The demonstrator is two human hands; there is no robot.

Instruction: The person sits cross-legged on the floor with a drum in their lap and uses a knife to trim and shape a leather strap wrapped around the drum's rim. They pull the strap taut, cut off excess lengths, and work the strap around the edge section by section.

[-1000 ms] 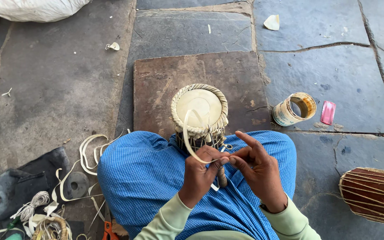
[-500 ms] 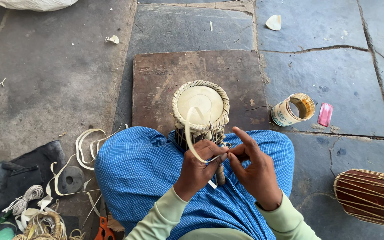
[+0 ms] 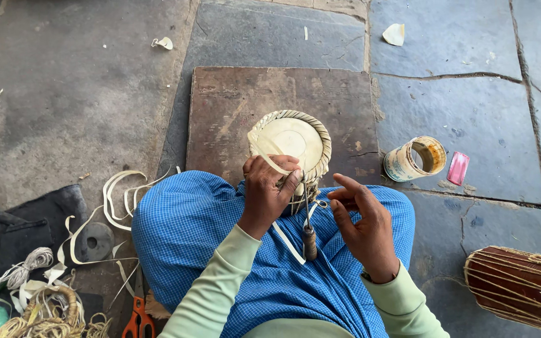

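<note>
At lower left, orange-handled scissors (image 3: 135, 317) are partly cut off by the frame edge. At centre, the left hand (image 3: 269, 191) pinches a pale flat lacing strip (image 3: 264, 152) against the small round laced drum (image 3: 292, 150). The right hand (image 3: 361, 224) hovers beside it, fingers loosely spread, holding nothing. A wooden-handled awl (image 3: 309, 235) hangs between them, its tip hidden.

Left grip (image 3: 269, 188) clenched, right (image 3: 361, 216) loose

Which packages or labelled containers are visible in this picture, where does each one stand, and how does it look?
Labelled tin can: lying on its side on the stone floor, right of the wooden board; cylinder, pale printed label, open mouth showing.
Pink packet: flat on the floor just right of the can; small, rectangular.
No signs or screens.
</note>
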